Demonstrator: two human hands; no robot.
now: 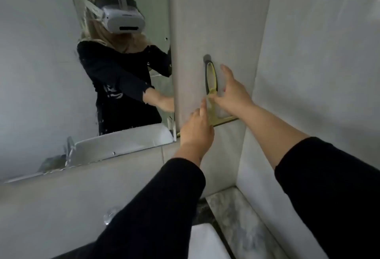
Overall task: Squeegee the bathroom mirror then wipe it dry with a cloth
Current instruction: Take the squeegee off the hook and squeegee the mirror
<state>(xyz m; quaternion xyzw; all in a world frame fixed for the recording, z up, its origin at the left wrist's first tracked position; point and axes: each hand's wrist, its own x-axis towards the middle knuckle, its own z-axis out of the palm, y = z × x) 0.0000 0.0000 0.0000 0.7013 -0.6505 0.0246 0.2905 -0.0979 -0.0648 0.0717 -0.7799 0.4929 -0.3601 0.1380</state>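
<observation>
The bathroom mirror (156, 7) fills the upper left and reflects a person in a headset and dark top. To its right a yellow and black squeegee (211, 77) hangs by its handle loop from a grey wall hook (207, 58), blade lowest. My left hand (196, 129) covers the left half of the blade, fingers curled on it and the index finger lying up the neck. My right hand (232, 92) is spread beside the handle, its thumb touching the neck just under the loop. No cloth is in view.
A white basin (205, 242) lies at the bottom centre, with a chrome tap knob (109, 216) to its left. A marble ledge (236, 217) runs along the right wall. Tiled walls close in on both sides of the corner.
</observation>
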